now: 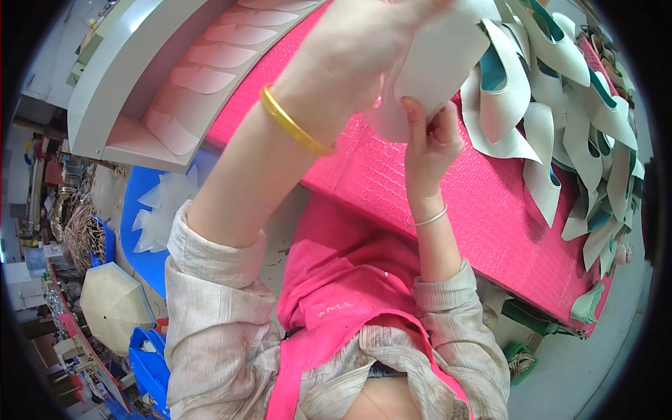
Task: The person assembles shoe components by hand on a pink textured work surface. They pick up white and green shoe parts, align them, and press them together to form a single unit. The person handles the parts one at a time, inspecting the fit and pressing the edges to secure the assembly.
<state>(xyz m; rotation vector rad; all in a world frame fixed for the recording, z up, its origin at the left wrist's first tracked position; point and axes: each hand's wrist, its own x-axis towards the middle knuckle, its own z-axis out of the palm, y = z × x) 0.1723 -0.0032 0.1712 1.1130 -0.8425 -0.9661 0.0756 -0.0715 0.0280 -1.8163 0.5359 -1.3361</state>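
Note:
A flat white piece with rounded edges (444, 59), like a shoe part, is held over the pink tabletop. My right hand (432, 133), with a thin bangle at its wrist, pinches its lower edge, thumb on top and the other fingers curled. Beneath it a second pale piece (387, 122) partly shows. My left hand (364, 52), wearing a yellow bangle, reaches across the upper left of the white piece. Its fingers are blurred and run off the top edge, so their grip is hidden. White shoe uppers with teal lining (505, 87) lie piled just right of my hands.
A grey-white rack (105, 98) at the upper left holds a row of several pale curved pieces (203, 78). Below it, translucent sheets (164, 210) lie on a blue seat-like surface (136, 241). The pink quilted table (483, 217) stretches to the right. A cream umbrella (112, 304) stands lower left.

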